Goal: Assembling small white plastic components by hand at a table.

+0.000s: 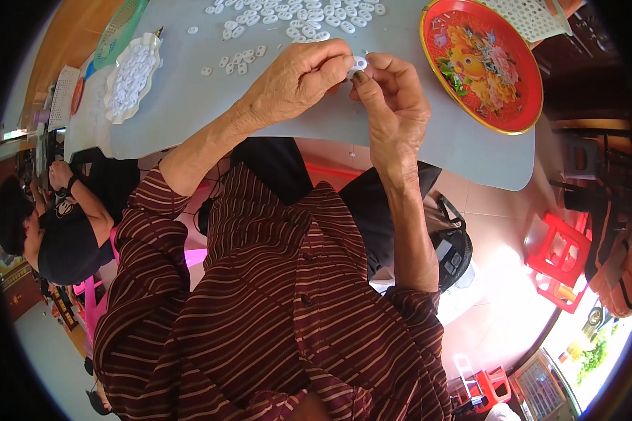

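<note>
Both my hands are up over the near edge of the grey table (189,105), meeting at one small white ring (359,64). My left hand (298,77) comes in from the left, fingers curled, thumb and forefinger pinched on the ring's left side. My right hand (393,105) comes up from below, thumb and forefinger closed on the ring's right and lower side. So the ring sits between the two sets of fingertips, held by both, just above the table and not resting on it.

Far of my hands, a loose scatter of white rings (295,14) lies on the table top, with a smaller cluster (240,62) just left of the left hand. Far left, a white scalloped tray (130,77) heaped with the same white pieces; a green mesh basket (119,28) lies beyond it, touching or just beside, can't tell which. Right of my hands, a round red tray (481,63) with a flower pattern, a few small bits on it, too small to tell. A white mesh basket (530,17) overlaps its far rim.

My striped maroon shirt (281,302) fills the near middle. At the left another person (56,231) in black sits at the table. Red stools (558,259) stand on the floor at the right.
</note>
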